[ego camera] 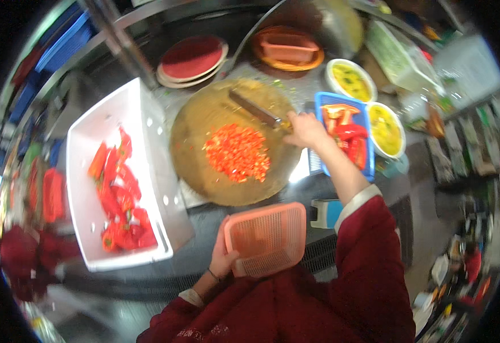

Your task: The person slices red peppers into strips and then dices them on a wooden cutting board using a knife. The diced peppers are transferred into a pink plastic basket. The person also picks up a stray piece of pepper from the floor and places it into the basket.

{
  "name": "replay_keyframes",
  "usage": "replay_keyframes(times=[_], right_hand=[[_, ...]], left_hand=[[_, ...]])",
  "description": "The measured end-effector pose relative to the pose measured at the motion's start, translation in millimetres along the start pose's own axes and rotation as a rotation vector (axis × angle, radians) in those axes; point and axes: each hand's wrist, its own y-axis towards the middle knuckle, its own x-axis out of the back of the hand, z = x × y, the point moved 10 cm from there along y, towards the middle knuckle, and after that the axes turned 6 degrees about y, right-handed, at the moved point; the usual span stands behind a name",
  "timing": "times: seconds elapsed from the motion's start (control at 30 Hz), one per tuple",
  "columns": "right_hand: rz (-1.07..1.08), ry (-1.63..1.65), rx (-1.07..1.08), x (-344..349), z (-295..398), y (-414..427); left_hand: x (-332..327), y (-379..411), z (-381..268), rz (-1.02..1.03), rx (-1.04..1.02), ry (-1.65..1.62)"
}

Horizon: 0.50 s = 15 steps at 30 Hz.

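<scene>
My left hand (223,260) grips the left rim of a pink plastic basket (299,240), which has slotted walls and hangs in front of my body. At the right edge of a round cutting board (190,171), my right hand (303,130) has its fingers at the yellowish handle end of a kitchen knife (252,107); the blade lies on the board, pointing up and left. Whether the fingers are closed around the handle is not clear. Chopped red peppers (239,153) form a pile on the middle of the board.
A white foam box (158,145) holding whole red peppers (123,201) stands left. On the right are a blue basket (370,171) with cut peppers and two white bowls (375,92) of yellow food. Plates with red tops (194,58) and orange baskets (290,49) sit behind. Another person (27,261) is at far left.
</scene>
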Motion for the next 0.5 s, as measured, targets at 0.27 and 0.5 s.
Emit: replay_keyframes(times=[0.27, 0.5], right_hand=[[0.121, 0.323, 0.248, -47.0, -4.6, 53.2], [0.112, 0.344, 0.25, -51.4, -7.2, 55.6]], left_hand=[[-9.6, -80.4, -4.6, -0.641, -0.156, -0.174], [-18.8, -162.8, 41.2, -0.945, -0.296, -0.394]])
